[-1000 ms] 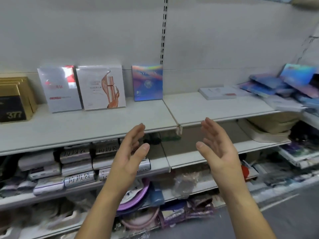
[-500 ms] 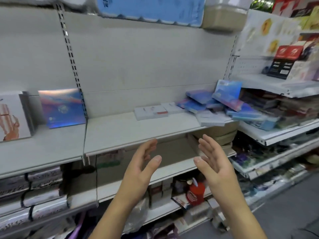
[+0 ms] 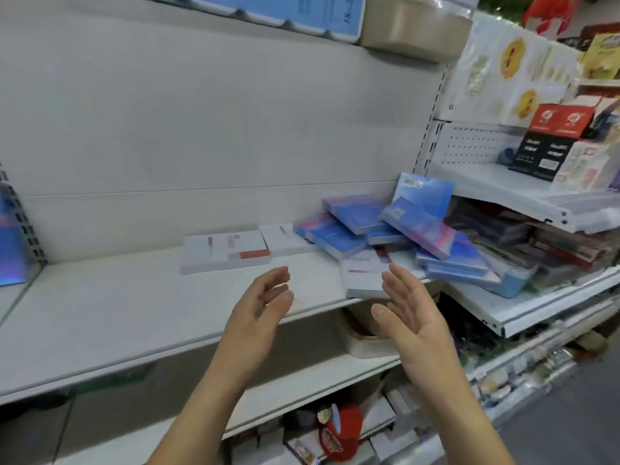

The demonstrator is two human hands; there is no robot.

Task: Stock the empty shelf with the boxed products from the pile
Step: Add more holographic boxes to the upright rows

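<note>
A jumbled pile of flat blue iridescent boxes [image 3: 419,229] lies at the right end of the white shelf [image 3: 117,313]. White boxes lie flat beside it: one [image 3: 224,251] at the back middle, another [image 3: 285,239] to its right, a third [image 3: 362,273] at the shelf's front edge. My left hand [image 3: 258,313] and my right hand [image 3: 412,317] hover in front of the shelf edge, palms facing each other, fingers relaxed, holding nothing. My right hand's fingertips are close to the front white box. A blue box [image 3: 13,243] stands upright at the far left.
A lower shelf holds a beige tub [image 3: 365,333]. Further down sit a red bottle [image 3: 342,431] and small boxes. To the right, an adjoining shelf unit [image 3: 523,196] carries red, black and patterned boxes. Overhead are blue packs [image 3: 285,11] and a beige bin [image 3: 412,28].
The view has swung right, from the upright stocked boxes toward the pile. Both hands stayed open and have come nearer the shelf edge and the front white box.
</note>
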